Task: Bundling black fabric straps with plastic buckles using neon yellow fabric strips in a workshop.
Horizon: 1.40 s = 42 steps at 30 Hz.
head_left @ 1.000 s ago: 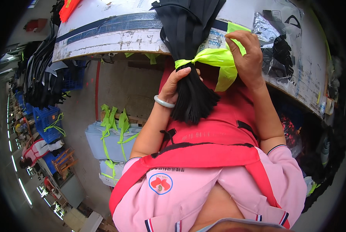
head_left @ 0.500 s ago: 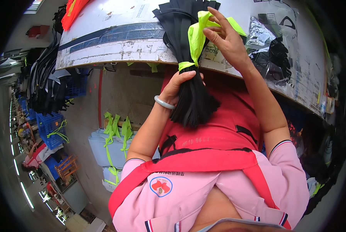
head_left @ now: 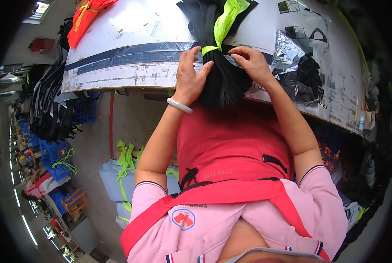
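A bundle of black fabric strips [head_left: 224,83] lies on the white table, its near end fanning out over the front edge. Around its middle runs a neon yellow-green tie strip [head_left: 211,48], with a long loose tail lying up along the bundle. My left hand [head_left: 190,76] is at the bundle's left side, thumb and fingers apart, fingertips close by the tie. On the other side, my right hand [head_left: 255,65] has its fingers loosely bent beside the bundle, and nothing shows between them. Whether fingertips touch the strips is hard to see.
A clear plastic bag with black pieces [head_left: 299,70] lies on the table [head_left: 130,79] to the right. Orange strips [head_left: 84,22] lie at the far left corner. Black strips [head_left: 51,105] hang beyond the left end, above a blue crate [head_left: 55,153]. Below sit pale bundles [head_left: 110,175] with yellow-green ties.
The bundle has moved away from me onto the table. My left hand has let go of it and opened. My right hand has left the tie's tail and come down beside the bundle.
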Each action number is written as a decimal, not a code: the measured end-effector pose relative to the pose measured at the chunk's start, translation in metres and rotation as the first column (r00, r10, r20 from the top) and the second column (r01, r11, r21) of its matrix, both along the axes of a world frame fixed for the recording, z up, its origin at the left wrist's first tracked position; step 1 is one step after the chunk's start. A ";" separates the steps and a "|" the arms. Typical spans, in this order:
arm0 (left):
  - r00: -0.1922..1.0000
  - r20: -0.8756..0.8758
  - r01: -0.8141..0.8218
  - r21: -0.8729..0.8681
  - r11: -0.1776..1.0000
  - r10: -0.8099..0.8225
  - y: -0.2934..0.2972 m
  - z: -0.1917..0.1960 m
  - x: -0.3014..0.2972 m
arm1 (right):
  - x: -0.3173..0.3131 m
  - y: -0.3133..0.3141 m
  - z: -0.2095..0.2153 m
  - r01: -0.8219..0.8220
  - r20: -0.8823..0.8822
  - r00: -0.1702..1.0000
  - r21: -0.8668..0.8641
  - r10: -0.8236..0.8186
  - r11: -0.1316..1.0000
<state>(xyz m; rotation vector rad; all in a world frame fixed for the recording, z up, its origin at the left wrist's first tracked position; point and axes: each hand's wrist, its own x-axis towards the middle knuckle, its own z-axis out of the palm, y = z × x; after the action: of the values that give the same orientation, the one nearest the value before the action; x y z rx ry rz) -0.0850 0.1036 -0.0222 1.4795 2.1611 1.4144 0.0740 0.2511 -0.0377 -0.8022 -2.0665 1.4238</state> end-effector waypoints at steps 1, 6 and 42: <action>0.996 -0.076 0.039 0.018 0.999 -0.037 0.006 0.004 -0.002 | -0.003 0.001 -0.005 -0.004 0.014 1.000 0.031 0.003 1.000; 0.966 -0.215 0.129 -0.071 0.989 -0.141 0.043 0.012 -0.015 | -0.032 -0.002 -0.001 0.003 0.062 0.998 0.067 -0.007 0.998; 0.988 -0.011 0.151 -0.055 0.987 -0.152 0.040 -0.008 -0.033 | -0.039 -0.009 -0.004 -0.056 -0.120 0.989 0.238 0.087 0.970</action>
<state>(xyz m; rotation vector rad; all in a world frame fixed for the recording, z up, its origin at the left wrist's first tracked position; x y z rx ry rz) -0.1183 0.1439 -0.0305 1.6010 2.0299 1.2883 0.0350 0.2419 -0.0415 -0.5302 -2.1307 1.2040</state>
